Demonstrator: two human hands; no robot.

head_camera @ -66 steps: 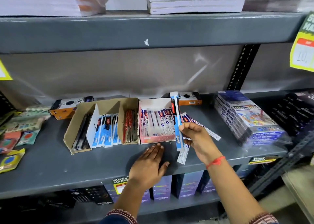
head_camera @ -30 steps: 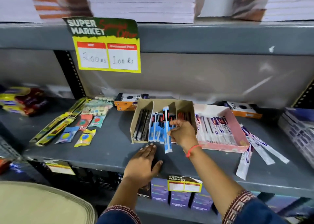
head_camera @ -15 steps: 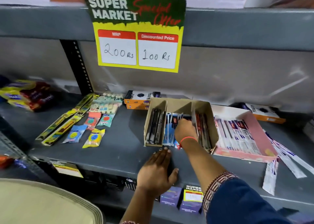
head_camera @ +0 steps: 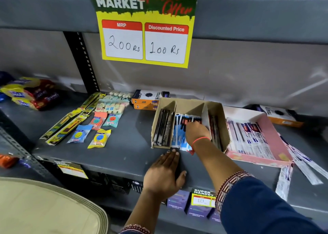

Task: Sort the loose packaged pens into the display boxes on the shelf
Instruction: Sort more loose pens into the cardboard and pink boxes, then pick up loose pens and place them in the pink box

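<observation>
From the head view, the brown divided box point(head_camera: 190, 107) stands on the grey shelf point(head_camera: 124, 155). The right hand point(head_camera: 196, 133) reaches into its middle compartment, fingers curled down on the blue packaged pens point(head_camera: 178, 136); whether it grips one, I cannot tell. The left hand point(head_camera: 164, 174) lies flat and spread, just in front of the box. Right of the box sits the pink box point(head_camera: 273, 139), with loose packaged pens point(head_camera: 305, 166) beyond it.

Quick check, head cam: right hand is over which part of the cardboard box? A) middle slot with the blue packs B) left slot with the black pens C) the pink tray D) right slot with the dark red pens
A: the right hand is pressed down on the blue packs in the middle slot of the cardboard box, between the black pens and the dark red pens.
</observation>
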